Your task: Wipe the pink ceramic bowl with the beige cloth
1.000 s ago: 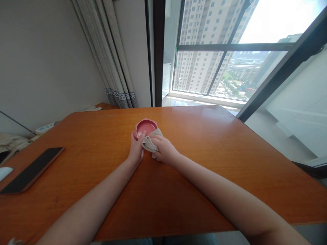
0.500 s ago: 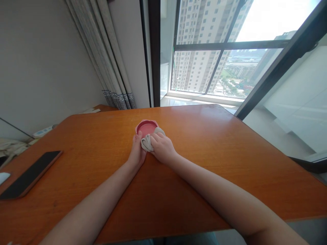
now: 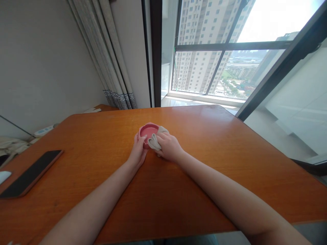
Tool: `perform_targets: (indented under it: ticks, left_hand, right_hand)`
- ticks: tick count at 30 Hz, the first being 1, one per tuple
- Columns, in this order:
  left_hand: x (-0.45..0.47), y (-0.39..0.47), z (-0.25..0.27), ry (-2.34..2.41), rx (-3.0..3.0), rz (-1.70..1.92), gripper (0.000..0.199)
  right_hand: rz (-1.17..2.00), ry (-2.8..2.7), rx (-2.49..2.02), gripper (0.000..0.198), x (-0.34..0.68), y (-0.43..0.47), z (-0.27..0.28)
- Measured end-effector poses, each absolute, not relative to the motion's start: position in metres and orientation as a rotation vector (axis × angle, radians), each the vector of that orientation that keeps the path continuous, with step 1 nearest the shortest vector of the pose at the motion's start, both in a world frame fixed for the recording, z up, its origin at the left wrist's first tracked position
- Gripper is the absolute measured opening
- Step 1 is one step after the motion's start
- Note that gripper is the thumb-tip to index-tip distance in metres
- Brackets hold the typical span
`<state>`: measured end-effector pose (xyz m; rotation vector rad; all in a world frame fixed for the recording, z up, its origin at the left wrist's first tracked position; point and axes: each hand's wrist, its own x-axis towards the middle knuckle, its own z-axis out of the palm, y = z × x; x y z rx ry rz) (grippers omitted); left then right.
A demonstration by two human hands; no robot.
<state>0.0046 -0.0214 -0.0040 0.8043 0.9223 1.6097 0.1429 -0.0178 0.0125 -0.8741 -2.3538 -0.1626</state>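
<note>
A pink shallow dish (image 3: 149, 129) is tilted up over the middle of the table, its hollow facing me. My left hand (image 3: 138, 148) grips its left side, with the thumb over the near rim. In my right hand (image 3: 170, 145) is a bunched, pale grey cloth (image 3: 154, 142), pressed against the dish's right side. The fingers of my right hand wrap round the cloth, and a fold of it sticks out towards the dish. The cloth and hand hide the dish's right edge.
The brown wooden table (image 3: 107, 136) spreads all around my hands. At left lies a long dark board (image 3: 32, 173) with a white object (image 3: 4, 176) beside it. A power strip (image 3: 44, 131) sits past the left edge. A window (image 3: 201, 68) and curtain (image 3: 112, 68) stand beyond.
My right hand and the cloth have moved a little to the right along the dish. The dish has shifted slightly right and nearer, showing more of its near rim.
</note>
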Motion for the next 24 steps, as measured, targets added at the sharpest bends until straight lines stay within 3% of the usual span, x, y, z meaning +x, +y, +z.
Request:
perform_targets:
  ticks: [5, 10, 17, 24]
  left_hand:
    - [0.003, -0.020, -0.005, 0.866, 0.656, 1.681, 0.040]
    - [0.005, -0.024, 0.001, 0.791, 0.697, 1.567, 0.039]
    - [0.006, -0.026, 0.002, 0.769, 0.715, 1.455, 0.040]
    - [0.000, -0.019, 0.000, 0.711, 0.686, 1.567, 0.035]
  right_hand:
    - [-0.004, -2.340, -0.989, 0.019, 0.118, -0.037, 0.014]
    - [-0.217, -2.318, -1.041, 0.017, 0.131, -0.022, 0.008]
    - [-0.483, -2.383, -0.709, 0.016, 0.152, -0.001, 0.009]
    - [-0.327, -2.395, -0.967, 0.020, 0.144, -0.010, 0.012]
